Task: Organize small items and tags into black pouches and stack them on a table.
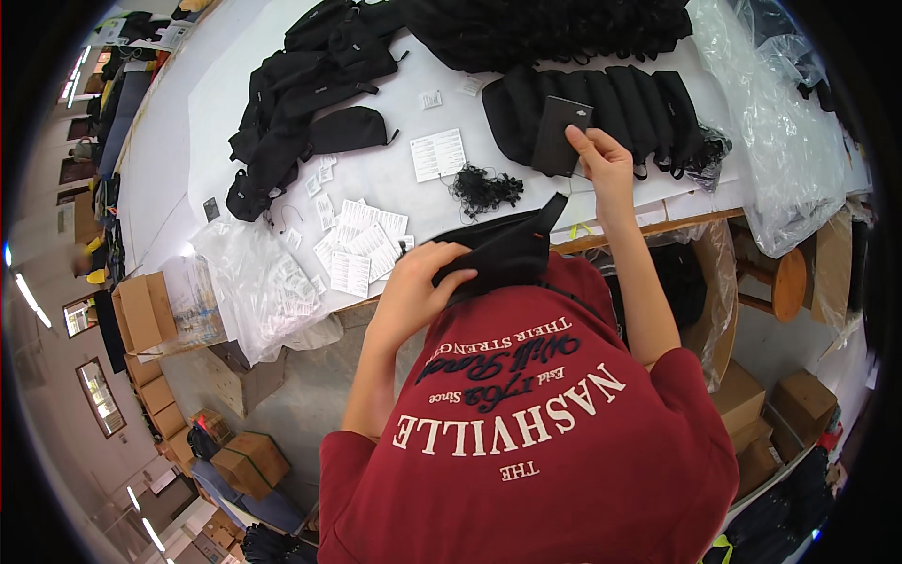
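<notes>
My left hand (415, 284) grips a black fabric pouch (505, 249) by its side, thumb on the near face. The pouch rests against my front at the table's edge, with a strap end sticking up at its far right corner. My right hand (606, 171) is raised over the table, pinching a flat black card (558, 141) by its right side between thumb and fingers. Just beyond the pouch lies a tangle of thin black cords (484, 191). A white printed sheet (438, 155) is next to the cords.
Several black pouches are stacked at the left (319, 89) and in a row (648, 113) at the right. Loose white labels (371, 235) lie near the front edge. Clear plastic bags (254, 287) hang over the table's left front and right side. Cardboard boxes (252, 465) stand on the floor.
</notes>
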A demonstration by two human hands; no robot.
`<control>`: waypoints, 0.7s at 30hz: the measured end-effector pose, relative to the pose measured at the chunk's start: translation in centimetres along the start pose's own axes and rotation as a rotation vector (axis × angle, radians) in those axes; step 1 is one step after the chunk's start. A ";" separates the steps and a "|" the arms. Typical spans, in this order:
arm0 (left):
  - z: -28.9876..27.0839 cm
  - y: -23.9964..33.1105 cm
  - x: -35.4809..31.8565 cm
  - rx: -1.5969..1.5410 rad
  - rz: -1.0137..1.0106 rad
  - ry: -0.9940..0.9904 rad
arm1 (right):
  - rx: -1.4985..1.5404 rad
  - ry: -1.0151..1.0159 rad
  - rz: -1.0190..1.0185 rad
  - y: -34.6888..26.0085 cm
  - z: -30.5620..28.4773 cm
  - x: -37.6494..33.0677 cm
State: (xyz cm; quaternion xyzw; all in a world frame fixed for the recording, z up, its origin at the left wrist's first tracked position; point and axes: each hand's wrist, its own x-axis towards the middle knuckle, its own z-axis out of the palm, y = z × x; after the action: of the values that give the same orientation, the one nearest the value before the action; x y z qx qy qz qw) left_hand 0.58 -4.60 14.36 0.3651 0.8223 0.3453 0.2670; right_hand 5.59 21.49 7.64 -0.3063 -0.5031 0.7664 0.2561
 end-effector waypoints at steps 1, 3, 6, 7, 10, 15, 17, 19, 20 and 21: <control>-0.2 0.4 0.3 0.127 0.073 -0.001 | -0.114 -0.131 -0.088 -0.7 0.5 -0.4; -0.3 1.0 1.2 0.198 0.072 -0.017 | -0.318 -0.318 -0.161 -2.7 1.8 -1.8; 0.1 1.0 2.2 0.285 0.305 0.157 | -0.861 -0.577 -0.253 -5.9 4.1 -4.0; 0.2 1.1 2.5 0.286 0.307 0.159 | -1.043 -0.639 -0.355 -5.7 4.3 -4.2; 0.6 0.4 2.8 0.345 0.519 0.286 | -1.248 -0.797 -0.392 -3.7 4.1 -4.5; 1.0 -1.9 2.9 0.278 0.403 0.073 | -1.103 -0.865 -0.271 -3.2 4.0 -5.1; 0.6 -3.2 3.3 0.178 0.344 0.040 | -1.166 -1.037 -0.296 -4.1 4.0 -5.0; 0.7 -5.8 4.4 -0.196 0.288 0.105 | -1.154 -1.032 -0.353 -3.4 3.4 -4.9; 1.1 -9.3 4.9 -0.228 0.210 0.324 | -1.146 -0.993 -0.400 -3.0 3.1 -4.8; 0.4 -12.5 5.3 -0.193 0.070 0.525 | -1.135 -0.953 -0.444 -2.8 2.9 -4.6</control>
State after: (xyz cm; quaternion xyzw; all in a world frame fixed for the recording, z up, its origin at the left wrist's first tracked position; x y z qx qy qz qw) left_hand -7.51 -6.46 3.59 0.2644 0.8133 0.5140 0.0664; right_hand 6.83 17.47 12.16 0.0804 -0.9245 0.3707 -0.0366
